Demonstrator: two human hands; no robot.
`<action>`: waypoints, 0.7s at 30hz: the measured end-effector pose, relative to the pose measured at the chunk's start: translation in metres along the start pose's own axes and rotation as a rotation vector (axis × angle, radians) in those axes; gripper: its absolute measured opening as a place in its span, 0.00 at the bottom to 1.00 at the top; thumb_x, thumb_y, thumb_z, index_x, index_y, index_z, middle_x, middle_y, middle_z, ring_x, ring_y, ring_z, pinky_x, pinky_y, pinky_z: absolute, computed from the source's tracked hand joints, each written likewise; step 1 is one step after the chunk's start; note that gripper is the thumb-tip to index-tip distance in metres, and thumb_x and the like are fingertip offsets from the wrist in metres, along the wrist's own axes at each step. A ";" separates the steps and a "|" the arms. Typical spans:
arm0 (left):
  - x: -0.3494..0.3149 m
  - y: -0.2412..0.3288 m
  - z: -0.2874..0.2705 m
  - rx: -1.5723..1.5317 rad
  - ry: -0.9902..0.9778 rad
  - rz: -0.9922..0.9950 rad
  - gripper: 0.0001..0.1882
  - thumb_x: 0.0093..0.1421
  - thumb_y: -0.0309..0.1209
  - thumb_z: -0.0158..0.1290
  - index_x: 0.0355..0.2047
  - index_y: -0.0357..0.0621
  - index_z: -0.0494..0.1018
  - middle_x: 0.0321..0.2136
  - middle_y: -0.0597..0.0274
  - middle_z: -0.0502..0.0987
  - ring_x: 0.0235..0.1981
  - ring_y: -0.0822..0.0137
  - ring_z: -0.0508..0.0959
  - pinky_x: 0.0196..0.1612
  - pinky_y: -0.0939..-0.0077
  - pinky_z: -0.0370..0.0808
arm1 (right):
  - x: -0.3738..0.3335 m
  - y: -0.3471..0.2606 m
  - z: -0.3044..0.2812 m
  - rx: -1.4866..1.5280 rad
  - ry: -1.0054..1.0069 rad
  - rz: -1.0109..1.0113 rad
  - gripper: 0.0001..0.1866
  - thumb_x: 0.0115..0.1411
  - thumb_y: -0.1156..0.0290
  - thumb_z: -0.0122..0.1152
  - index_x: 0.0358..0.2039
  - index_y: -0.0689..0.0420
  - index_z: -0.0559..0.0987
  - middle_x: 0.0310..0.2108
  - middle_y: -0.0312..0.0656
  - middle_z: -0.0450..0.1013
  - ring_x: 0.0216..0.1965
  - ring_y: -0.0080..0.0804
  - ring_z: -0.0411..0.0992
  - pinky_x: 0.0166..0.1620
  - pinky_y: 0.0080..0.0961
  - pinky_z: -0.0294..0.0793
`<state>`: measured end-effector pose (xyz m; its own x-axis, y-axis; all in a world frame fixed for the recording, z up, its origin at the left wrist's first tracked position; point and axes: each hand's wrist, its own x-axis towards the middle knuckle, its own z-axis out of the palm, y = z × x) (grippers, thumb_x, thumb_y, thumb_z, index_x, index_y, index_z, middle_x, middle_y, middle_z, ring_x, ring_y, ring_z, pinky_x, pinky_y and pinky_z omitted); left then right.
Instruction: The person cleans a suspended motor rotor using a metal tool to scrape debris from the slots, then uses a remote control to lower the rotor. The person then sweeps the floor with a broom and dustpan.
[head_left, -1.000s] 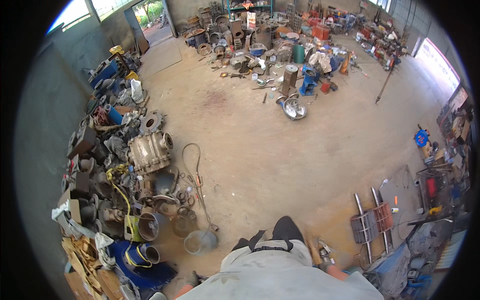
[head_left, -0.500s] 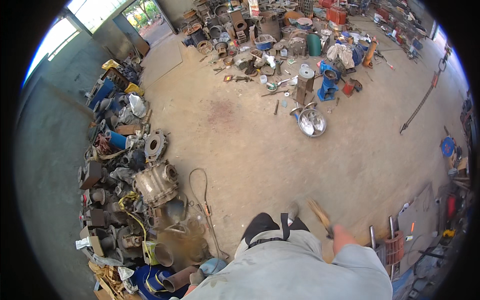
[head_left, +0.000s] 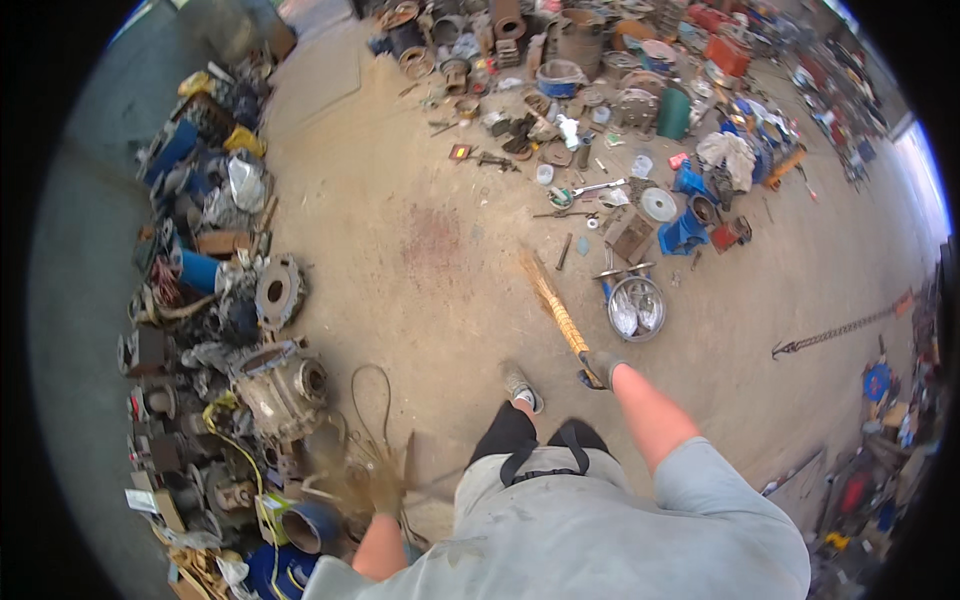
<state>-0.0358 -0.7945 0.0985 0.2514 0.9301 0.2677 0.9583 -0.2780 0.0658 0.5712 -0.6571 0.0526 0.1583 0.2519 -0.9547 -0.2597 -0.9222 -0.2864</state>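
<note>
My right hand (head_left: 604,369), in a dark glove, is closed around the handle of a straw hand broom (head_left: 566,325). The broom points forward and left, its bristles at the bare concrete floor (head_left: 480,330). My left hand (head_left: 385,492) hangs low at my left side, beside the heap of machine parts. Blur covers its fingers, so I cannot make out their shape. A thin brownish flat piece (head_left: 408,460) shows next to it; whether the hand holds it cannot be told. Ahead of the broom stands a round metal bowl (head_left: 636,308) with shiny silvery things inside.
Along the left wall lie machine parts, among them a large metal housing (head_left: 280,395) and a flanged ring (head_left: 278,292). A cable loop (head_left: 370,385) rests on the floor. Blue castings (head_left: 685,232) stand ahead right. A hanging chain (head_left: 840,330) is at the right.
My right arm has swung forward, carrying the broom from beside my leg out over the floor. My left hand has come forward into fuller view. The whole view has shifted, and one foot has stepped forward.
</note>
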 end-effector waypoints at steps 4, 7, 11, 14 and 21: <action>0.131 0.007 0.032 -0.753 -0.463 -1.122 0.27 0.72 0.48 0.45 0.34 0.34 0.81 0.22 0.51 0.81 0.20 0.61 0.80 0.28 0.64 0.78 | 0.014 -0.061 0.016 0.253 -0.120 0.142 0.17 0.71 0.54 0.57 0.45 0.55 0.75 0.31 0.46 0.76 0.26 0.37 0.77 0.21 0.34 0.80; 0.216 0.021 0.040 -0.841 -0.391 -1.178 0.29 0.72 0.49 0.45 0.33 0.33 0.81 0.22 0.50 0.81 0.20 0.62 0.80 0.28 0.64 0.78 | 0.020 -0.108 0.014 0.406 -0.204 0.207 0.18 0.69 0.54 0.59 0.45 0.57 0.75 0.31 0.46 0.76 0.26 0.37 0.76 0.24 0.31 0.80; 0.297 0.028 0.069 -0.984 -0.363 -1.190 0.26 0.71 0.44 0.47 0.32 0.29 0.80 0.22 0.51 0.80 0.20 0.61 0.80 0.28 0.67 0.78 | 0.045 -0.174 0.010 0.310 -0.217 0.098 0.17 0.69 0.55 0.60 0.43 0.58 0.77 0.30 0.45 0.76 0.26 0.37 0.75 0.26 0.33 0.79; 0.334 0.031 0.099 -0.839 -0.420 -1.148 0.23 0.70 0.43 0.48 0.33 0.33 0.81 0.23 0.52 0.81 0.24 0.59 0.81 0.32 0.61 0.77 | 0.075 -0.228 0.019 0.196 -0.096 -0.002 0.15 0.70 0.56 0.60 0.41 0.57 0.77 0.30 0.45 0.75 0.26 0.37 0.74 0.26 0.32 0.79; 0.397 0.057 0.188 -0.857 -0.248 -1.500 0.15 0.67 0.37 0.49 0.31 0.36 0.74 0.21 0.52 0.77 0.22 0.60 0.80 0.28 0.64 0.76 | 0.166 -0.394 0.087 -0.936 0.042 -0.322 0.24 0.69 0.54 0.57 0.54 0.61 0.80 0.39 0.52 0.82 0.37 0.42 0.82 0.45 0.39 0.78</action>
<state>0.1441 -0.3964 0.0281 -0.6188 0.4670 -0.6317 0.0438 0.8234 0.5658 0.6171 -0.2267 -0.0002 0.1277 0.5373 -0.8337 0.6561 -0.6761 -0.3352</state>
